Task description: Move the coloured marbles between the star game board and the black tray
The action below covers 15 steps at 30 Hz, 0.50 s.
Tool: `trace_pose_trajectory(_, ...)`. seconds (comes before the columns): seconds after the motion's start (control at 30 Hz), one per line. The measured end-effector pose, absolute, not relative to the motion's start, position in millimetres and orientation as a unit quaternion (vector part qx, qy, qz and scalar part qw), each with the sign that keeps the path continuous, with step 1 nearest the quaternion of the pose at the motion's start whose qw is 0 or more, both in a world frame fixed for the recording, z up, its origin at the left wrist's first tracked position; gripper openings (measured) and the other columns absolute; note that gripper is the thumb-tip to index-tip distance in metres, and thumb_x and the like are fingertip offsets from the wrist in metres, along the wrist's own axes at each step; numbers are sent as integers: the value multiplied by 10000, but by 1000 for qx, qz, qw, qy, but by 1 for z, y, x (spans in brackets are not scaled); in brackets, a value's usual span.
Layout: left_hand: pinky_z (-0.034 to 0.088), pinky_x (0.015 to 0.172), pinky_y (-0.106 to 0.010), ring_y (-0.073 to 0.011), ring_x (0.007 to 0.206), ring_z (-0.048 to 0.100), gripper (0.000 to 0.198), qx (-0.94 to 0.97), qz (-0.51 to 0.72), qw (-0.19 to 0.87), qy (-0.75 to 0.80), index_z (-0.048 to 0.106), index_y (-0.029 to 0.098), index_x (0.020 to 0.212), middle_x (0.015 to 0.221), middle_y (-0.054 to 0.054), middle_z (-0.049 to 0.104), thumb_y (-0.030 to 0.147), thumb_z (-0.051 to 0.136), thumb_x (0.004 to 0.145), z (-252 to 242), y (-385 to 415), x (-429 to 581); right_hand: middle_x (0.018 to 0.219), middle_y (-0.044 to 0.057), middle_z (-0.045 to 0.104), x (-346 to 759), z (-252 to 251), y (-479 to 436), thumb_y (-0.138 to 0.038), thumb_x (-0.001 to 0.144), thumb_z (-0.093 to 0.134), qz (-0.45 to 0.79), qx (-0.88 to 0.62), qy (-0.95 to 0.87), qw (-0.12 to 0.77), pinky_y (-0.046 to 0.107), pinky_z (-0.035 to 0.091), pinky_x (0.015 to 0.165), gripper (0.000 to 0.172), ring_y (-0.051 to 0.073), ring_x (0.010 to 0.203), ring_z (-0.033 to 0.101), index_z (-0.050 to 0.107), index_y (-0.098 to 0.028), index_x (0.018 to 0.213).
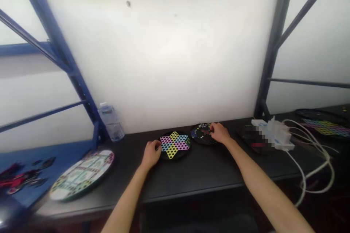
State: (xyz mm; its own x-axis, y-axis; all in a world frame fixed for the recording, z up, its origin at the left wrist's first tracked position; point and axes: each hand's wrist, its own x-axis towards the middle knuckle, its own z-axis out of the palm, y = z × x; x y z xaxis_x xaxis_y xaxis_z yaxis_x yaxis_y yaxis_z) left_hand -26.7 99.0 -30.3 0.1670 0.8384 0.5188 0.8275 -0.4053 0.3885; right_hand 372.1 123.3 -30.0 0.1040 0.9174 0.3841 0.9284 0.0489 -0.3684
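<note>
A round black Chinese checkers board (171, 150) with a yellow, pink and blue star of holes lies on the black table. My left hand (151, 154) is at its left rim, fingers curled and closed against the edge. To its right sits a round black tray (195, 139) with small marbles of several colours scattered in it. Over the right side of this tray my right hand (220, 133) has its fingers pinched together, and what they hold is too small to make out. A few dark green marbles show at the board's right edge.
A clear plastic bottle (111, 122) stands against the wall at left, near a round printed game board (83, 174). White power strips (279, 134) with looping cables (328, 160) lie at right. Blue metal posts (79, 83) rise on the left; the table's front edge is nearby.
</note>
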Motion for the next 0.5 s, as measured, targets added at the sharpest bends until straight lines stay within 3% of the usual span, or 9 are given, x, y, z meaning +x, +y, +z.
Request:
trace_pose_trajectory(0.23,445,827,-341,-215,907,565,184,767,346,2,540,645,209,899,887,-39,666,203,496,792,-31,100,-27,919,52,585,366,-38,126,-319,765,666,2,-688,-682,247,248,331,666,215,164,798,540,603,-207,937)
trace_pose_trajectory(0.5,442,837,-325,-206,907,562,186,763,348,4,545,651,210,895,886,-35,667,202,500,788,-31,99,-27,865,39,607,369,-45,133,-294,747,680,25,-682,-680,267,247,335,665,157,166,813,555,605,-210,856)
